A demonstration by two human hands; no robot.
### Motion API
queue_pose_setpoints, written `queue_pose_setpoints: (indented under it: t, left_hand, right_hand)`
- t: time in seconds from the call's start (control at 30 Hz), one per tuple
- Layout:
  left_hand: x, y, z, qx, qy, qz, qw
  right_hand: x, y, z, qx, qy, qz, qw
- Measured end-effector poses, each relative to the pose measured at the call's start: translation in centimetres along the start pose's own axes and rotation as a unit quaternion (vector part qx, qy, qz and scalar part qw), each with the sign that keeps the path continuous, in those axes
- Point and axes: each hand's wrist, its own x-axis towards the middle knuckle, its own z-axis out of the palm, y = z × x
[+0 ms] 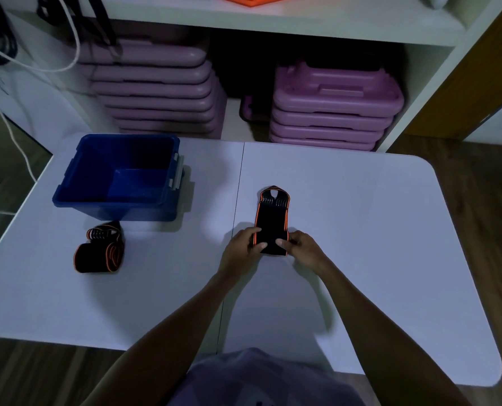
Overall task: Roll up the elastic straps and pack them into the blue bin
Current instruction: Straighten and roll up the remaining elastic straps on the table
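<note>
A black elastic strap with orange edges (271,218) lies lengthwise on the white table (361,230), its looped end pointing away from me. Its near end is a roll that both hands hold: my left hand (243,246) grips the left side with the thumb on top, and my right hand (301,247) pinches the right side. A second strap (99,249) of the same kind lies loosely bundled at the table's left. Behind that strap stands the blue bin (68,197), open, with nothing visible inside.
A white shelf unit (302,27) behind the table holds two stacks of purple plastic platforms (331,109). Cables (15,63) hang at the far left. Wooden floor (478,186) shows to the right of the table and in front of it.
</note>
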Motion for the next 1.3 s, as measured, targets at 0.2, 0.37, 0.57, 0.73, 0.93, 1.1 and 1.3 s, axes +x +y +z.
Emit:
queue_pose_setpoints:
  t: [0.2, 0.37, 0.57, 0.73, 0.93, 1.1, 1.3]
  left_hand:
    - [-0.1, -0.4, -0.3, 0.046, -0.044, 0.019, 0.998]
    - [-0.1, -0.7, -0.7, 0.165, -0.017, 0.144, 0.976]
    - [0.3, -1.6, -1.2, 0.237, -0.018, 0.260, 0.936]
    - [0.7, -1.7, -1.5, 0.249, -0.023, 0.273, 0.929]
    - [1.3, -0.3, -1.6, 0.181, -0.059, 0.190, 0.963]
    - [1.9, 0.6, -1.6, 0.078, -0.098, 0.051, 0.991]
    - [2.2, 0.7, -0.7, 0.027, -0.047, -0.023, 0.998]
  right_hand:
    - [0.3, 0.7, 0.0, 0.003, 0.067, 0.013, 0.998]
    - [-0.3, 1.5, 0.8, -0.041, 0.100, -0.003, 0.994]
    - [-0.5, 2.4, 0.8, -0.032, 0.096, -0.026, 0.994]
    - [-0.4, 2.2, 1.0, -0.104, 0.115, -0.037, 0.987]
    - [-0.5, 1.8, 0.2, -0.140, 0.062, -0.093, 0.984]
    - [0.1, 1.1, -0.6, -0.109, 0.032, -0.090, 0.989]
    - [0.6, -0.3, -0.4, -0.020, 0.005, -0.083, 0.996]
